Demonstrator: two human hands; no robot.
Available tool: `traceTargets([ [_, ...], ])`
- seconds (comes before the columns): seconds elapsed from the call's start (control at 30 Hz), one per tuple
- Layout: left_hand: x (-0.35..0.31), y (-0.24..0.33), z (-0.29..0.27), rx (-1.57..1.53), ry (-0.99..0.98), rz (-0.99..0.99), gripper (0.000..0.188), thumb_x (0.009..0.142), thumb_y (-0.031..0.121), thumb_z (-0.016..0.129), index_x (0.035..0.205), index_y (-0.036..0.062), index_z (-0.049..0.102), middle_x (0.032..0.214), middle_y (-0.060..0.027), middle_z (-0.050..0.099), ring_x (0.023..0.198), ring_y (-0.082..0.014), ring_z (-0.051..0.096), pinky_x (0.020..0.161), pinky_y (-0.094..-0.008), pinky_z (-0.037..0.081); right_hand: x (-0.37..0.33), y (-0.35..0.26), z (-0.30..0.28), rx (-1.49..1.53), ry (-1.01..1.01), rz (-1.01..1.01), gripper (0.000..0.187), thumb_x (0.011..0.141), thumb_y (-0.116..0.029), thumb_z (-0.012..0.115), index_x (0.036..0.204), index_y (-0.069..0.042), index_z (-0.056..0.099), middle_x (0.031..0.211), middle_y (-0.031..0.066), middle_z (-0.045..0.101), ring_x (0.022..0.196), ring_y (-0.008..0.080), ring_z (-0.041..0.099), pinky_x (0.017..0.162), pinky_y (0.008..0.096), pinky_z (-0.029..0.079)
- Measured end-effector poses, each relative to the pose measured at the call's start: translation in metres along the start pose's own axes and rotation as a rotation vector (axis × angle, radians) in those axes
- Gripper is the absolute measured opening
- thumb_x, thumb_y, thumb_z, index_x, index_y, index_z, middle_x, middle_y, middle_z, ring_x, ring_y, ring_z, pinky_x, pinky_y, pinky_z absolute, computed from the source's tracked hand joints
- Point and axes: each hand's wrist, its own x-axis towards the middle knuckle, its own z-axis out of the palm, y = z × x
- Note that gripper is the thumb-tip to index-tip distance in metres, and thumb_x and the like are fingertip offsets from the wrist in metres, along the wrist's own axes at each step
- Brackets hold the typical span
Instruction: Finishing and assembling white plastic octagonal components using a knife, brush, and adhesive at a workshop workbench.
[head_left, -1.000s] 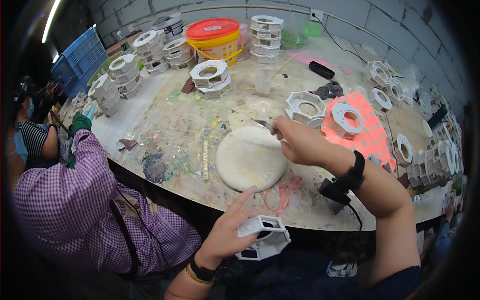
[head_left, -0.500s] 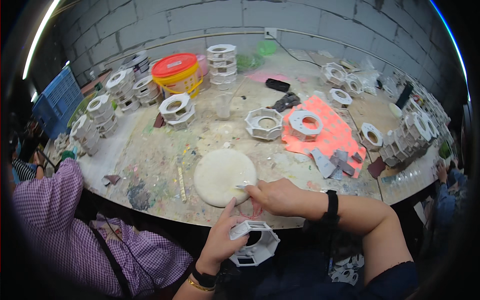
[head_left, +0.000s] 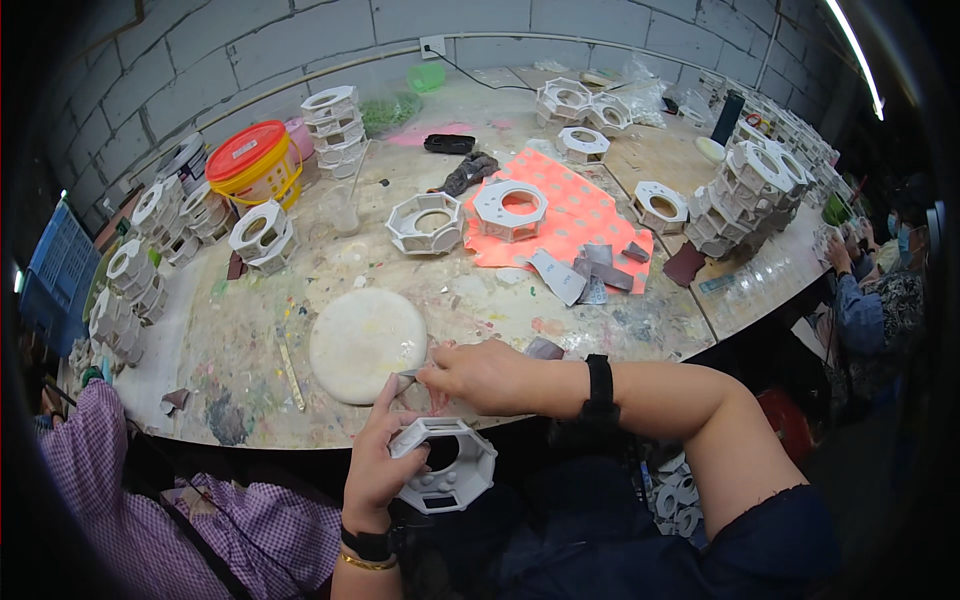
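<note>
Looks mid-job tbh: left hand grips the white octagonal frame by the tabletop edge, right hand clutches a small blade-like tool, can't tell whether the stacked frames are done.

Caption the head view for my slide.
Left hand holding a white octagonal frame, right hand gripping a thin tool.
</note>
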Motion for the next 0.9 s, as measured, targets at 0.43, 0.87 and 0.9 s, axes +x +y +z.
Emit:
traceTargets([
  [0.43,-0.002,-0.008,-0.003,0.099,-0.052,0.046,0.035,0.065,-0.004,0.059,0.099,-0.0031,0.066,0.153,-0.0186,0.023,0.086,-0.0171,0.066,0.060,-0.0270,0.055,-0.002,-0.002,0.017,0.053,0.052,0.160,0.035,0.082,-0.012,0.054,0.117,-0.017,0.058,0.097,0.0142,0.055,0.071,0.0346,0.063,0.060,0.0440,0.051],
  [0.87,-0.002,-0.008,-0.005,0.269,-0.033,0.053,0.035,0.065,0.000,0.059,0.098,-0.0042,0.068,0.152,-0.0165,0.028,0.082,-0.0149,0.066,0.061,-0.0266,0.054,0.004,-0.007,0.011,0.082,0.012,0.275,0.032,0.080,-0.009,0.058,0.111,-0.014,0.061,0.095,0.0158,0.056,0.078,0.0342,0.064,0.062,0.0433,0.051],
  [0.9,-0.002,-0.008,-0.005,0.270,-0.034,0.062,0.035,0.065,0.001,0.059,0.098,-0.0041,0.068,0.152,-0.0168,0.029,0.081,-0.0150,0.066,0.061,-0.0266,0.054,0.003,-0.007,0.011,0.082,0.011,0.273,0.032,0.080,-0.009,0.058,0.111,-0.014,0.061,0.095,0.0158,0.056,0.078,0.0342,0.064,0.062,0.0433,0.051],
])
